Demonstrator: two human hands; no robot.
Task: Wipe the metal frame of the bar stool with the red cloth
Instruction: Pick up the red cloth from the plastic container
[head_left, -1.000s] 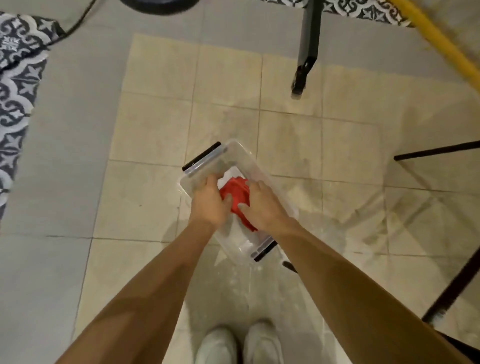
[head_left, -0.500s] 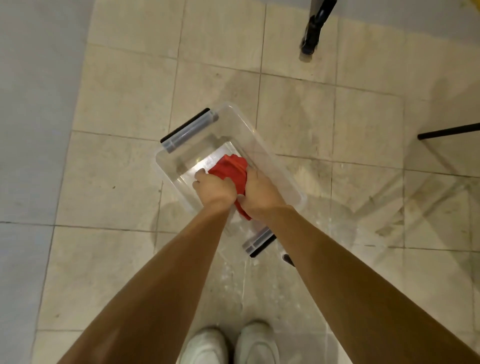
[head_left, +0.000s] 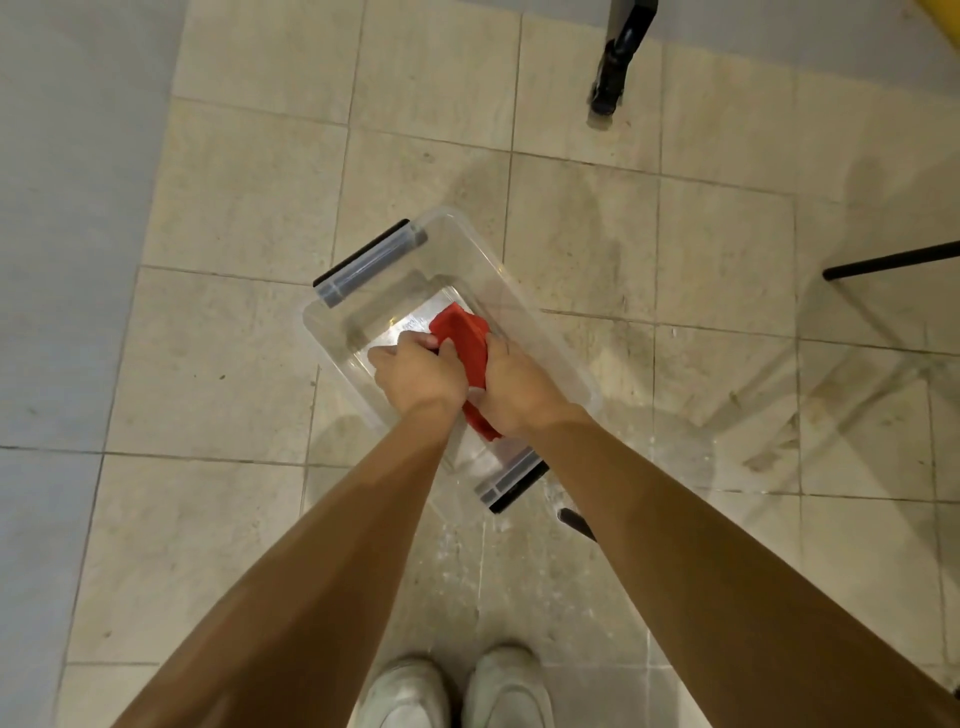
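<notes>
The red cloth (head_left: 464, 338) is bunched up just over the clear plastic box (head_left: 470, 244) on the tiled floor (head_left: 234, 208). Your left hand (head_left: 418, 371) and right hand (head_left: 514, 395) both grip it, fingers curled tight round it. You are likely squeezing it so drips fall in the box. A black metal leg (head_left: 618, 57), maybe the stool's, stands well apart, not wiped yet.

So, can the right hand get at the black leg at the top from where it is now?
Probably not yet. The right hand and left hand both grip the cloth over the box, and the leg stands well beyond the box.
</notes>
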